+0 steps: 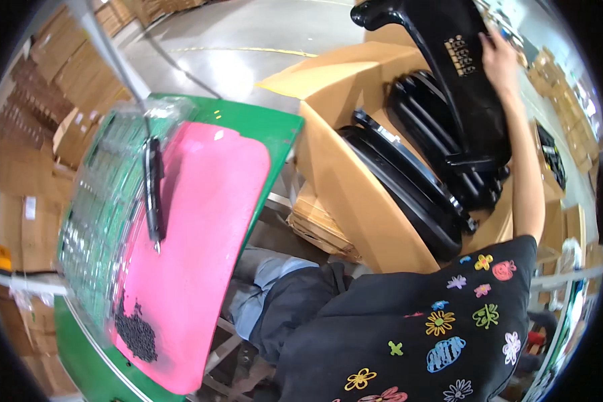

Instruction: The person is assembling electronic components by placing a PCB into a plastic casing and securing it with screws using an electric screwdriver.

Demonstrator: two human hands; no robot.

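Note:
My right hand (500, 65) grips the right edge of a large glossy black moulded plastic part (452, 80), fingers closed around the rim. The part stands tilted over an open cardboard box (355, 174), with a curved arm at its upper left and a small group of brassy marks on its face. Below it in the box lie more long black plastic parts (402, 191). My left hand is out of sight.
On the left, a green table (275, 127) carries a pink mat (208, 194), a pile of small black screws (137, 333) and clear plastic trays (100, 194). An electric screwdriver (153, 194) hangs over the mat. Cardboard boxes (80, 57) are stacked behind.

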